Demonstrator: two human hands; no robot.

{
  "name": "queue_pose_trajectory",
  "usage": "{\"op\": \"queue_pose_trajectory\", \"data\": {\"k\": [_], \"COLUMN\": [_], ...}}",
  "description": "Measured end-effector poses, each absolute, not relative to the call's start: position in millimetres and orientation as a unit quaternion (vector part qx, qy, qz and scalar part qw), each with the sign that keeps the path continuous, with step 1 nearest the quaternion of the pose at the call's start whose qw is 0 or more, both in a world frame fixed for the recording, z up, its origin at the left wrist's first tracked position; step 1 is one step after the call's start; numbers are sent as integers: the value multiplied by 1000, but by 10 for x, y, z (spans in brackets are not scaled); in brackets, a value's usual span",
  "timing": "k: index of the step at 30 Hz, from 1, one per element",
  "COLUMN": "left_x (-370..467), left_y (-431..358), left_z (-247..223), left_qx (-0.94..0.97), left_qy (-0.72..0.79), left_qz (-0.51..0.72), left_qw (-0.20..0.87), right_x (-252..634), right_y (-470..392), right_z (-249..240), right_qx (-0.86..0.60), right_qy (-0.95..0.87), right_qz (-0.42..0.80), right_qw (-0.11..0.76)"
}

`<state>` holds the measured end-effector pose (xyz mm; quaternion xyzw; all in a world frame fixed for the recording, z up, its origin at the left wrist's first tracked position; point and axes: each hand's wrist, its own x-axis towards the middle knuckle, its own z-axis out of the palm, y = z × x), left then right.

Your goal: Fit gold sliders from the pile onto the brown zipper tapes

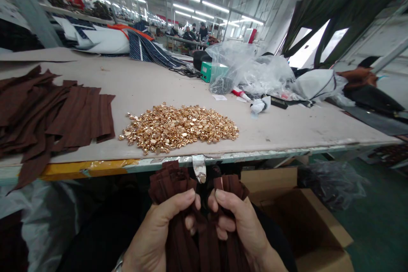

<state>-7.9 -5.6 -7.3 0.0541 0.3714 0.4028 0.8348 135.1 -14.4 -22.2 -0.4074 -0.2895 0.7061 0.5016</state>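
My left hand [159, 223] is closed around a bundle of dark brown fabric strips [170, 180], its thumb pressed on the near side. Closed the same way, my right hand [244, 221] grips the ends of another brown strip bundle [231, 183]. The strips hang down between both hands over my lap. Just beyond the thumbs, a white-wrapped tab [199, 163] sticks out from the table edge, a small metal bit at its tip. On the table lies a pile of small shiny gold metal pieces [181, 127]. Fingers curled behind the cloth are partly hidden.
More brown strips [79, 114] lie at the table's left, some hanging over the edge. Clear plastic bags [255, 70], a green box [206, 72] and a red-and-white tube [240, 93] stand farther back. An open cardboard box [328, 216] sits below right. People work in the distance.
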Motion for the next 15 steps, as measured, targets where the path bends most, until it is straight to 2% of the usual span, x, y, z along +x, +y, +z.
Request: {"op": "queue_pose_trajectory", "data": {"k": [15], "left_x": [-18], "left_y": [77], "left_z": [-72], "left_qx": [122], "left_qy": [380], "left_qz": [421], "left_qw": [814], "right_x": [1273], "right_y": [-25], "right_z": [-260], "right_qx": [-434], "right_qy": [-320], "right_qz": [670], "right_qw": [510]}}
